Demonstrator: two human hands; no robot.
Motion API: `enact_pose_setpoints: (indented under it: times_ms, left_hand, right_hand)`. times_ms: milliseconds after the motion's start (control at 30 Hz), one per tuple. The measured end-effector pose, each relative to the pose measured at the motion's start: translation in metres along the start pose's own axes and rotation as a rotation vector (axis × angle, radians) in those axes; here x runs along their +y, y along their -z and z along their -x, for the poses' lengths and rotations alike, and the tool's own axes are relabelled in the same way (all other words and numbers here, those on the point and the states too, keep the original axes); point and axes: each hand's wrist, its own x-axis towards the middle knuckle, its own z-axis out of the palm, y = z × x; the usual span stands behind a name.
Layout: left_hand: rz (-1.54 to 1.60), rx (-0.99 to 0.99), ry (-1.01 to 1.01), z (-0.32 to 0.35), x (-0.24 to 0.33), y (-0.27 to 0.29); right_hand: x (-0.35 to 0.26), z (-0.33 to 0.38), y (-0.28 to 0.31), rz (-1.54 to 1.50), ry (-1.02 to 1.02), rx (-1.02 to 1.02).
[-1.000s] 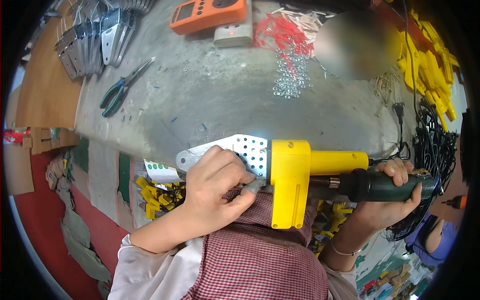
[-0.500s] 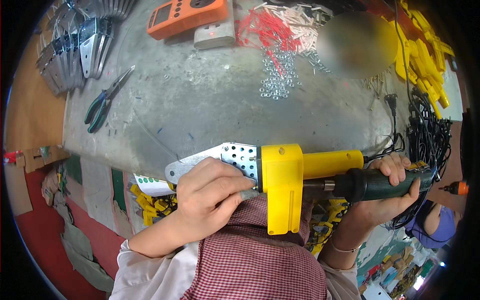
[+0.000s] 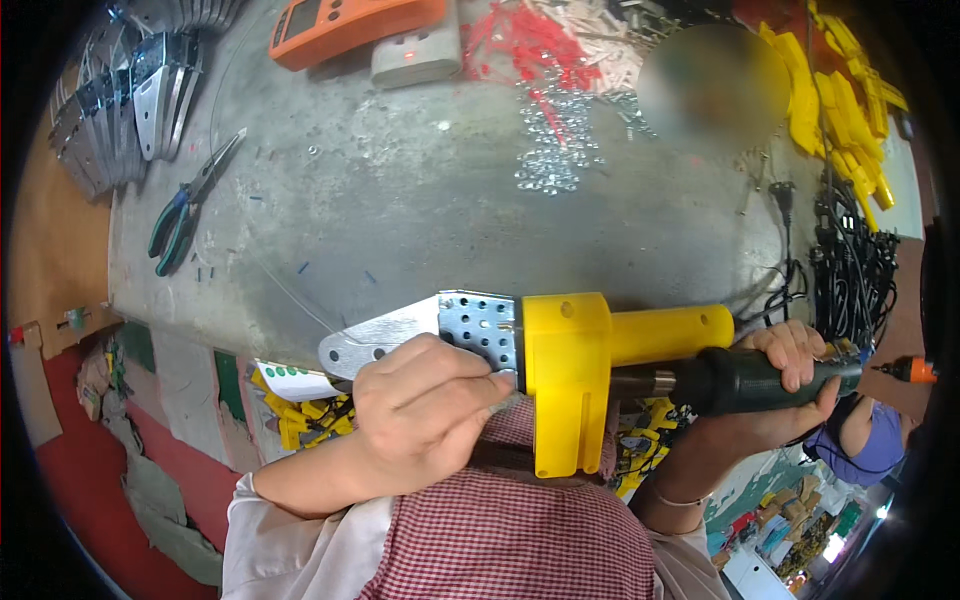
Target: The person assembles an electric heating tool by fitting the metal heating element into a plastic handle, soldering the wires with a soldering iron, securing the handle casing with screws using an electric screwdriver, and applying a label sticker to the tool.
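A yellow plastic tool housing [image 3: 568,400] with a yellow handle [image 3: 670,333] lies across my front at the table's near edge. From its left side stick out a perforated metal guard [image 3: 478,325] and a flat silver plate [image 3: 375,338]. My left hand [image 3: 425,405] is closed at the guard's lower edge, thumb and fingertips pinched close to the housing; anything small between them is hidden. My right hand [image 3: 795,365] grips a dark green power screwdriver [image 3: 735,382]. Its shaft points left into the housing's right side, and the tip is out of sight.
Pliers [image 3: 190,205] lie at left, below stacked metal brackets [image 3: 150,95]. Farther back are an orange meter [image 3: 345,28], a power strip [image 3: 418,58], red sleeves [image 3: 520,45] and scattered nuts [image 3: 550,150]. At right are yellow housings [image 3: 850,120] and black cables [image 3: 850,270].
The view has shifted slightly, so the table things sit a little farther left. Both hands keep their holds, and the screwdriver stays against the housing with a slightly different tilt.
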Motion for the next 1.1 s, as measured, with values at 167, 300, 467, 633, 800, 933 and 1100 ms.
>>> enact_pose_setpoints:
  times_ms: [167,300,467,633,800,933,1100]
  left_hand:
    - [-0.159,-0.050,-0.113,-0.009,0.002,0.020]
    - [-0.514,0.039,0.163,0.020,-0.022,0.066]
    - [-1.128,0.067,0.413,0.068,-0.085,0.169]
    - [-0.768,-0.006,0.254,0.023,-0.039,0.137]
    - [-0.414,-0.295,-0.061,-0.003,-0.016,0.064]
    - [-0.554,-0.237,-0.282,0.003,-0.025,0.071]
    - [-0.507,-0.026,-0.051,0.012,-0.048,0.137]
  right_hand:
    - [-0.016,-0.005,-0.015,0.327,-0.063,0.095]
    - [-0.094,-0.031,-0.013,0.946,0.103,0.346]
    - [-0.162,-0.044,0.053,2.287,0.401,0.214]
    - [-0.100,-0.088,0.014,2.480,0.235,-0.116]
    - [-0.071,-0.157,0.063,2.677,0.257,-0.358]
    - [-0.067,-0.169,0.009,1.971,0.183,-0.283]
    - [0.084,-0.121,-0.151,2.180,0.580,-1.231]
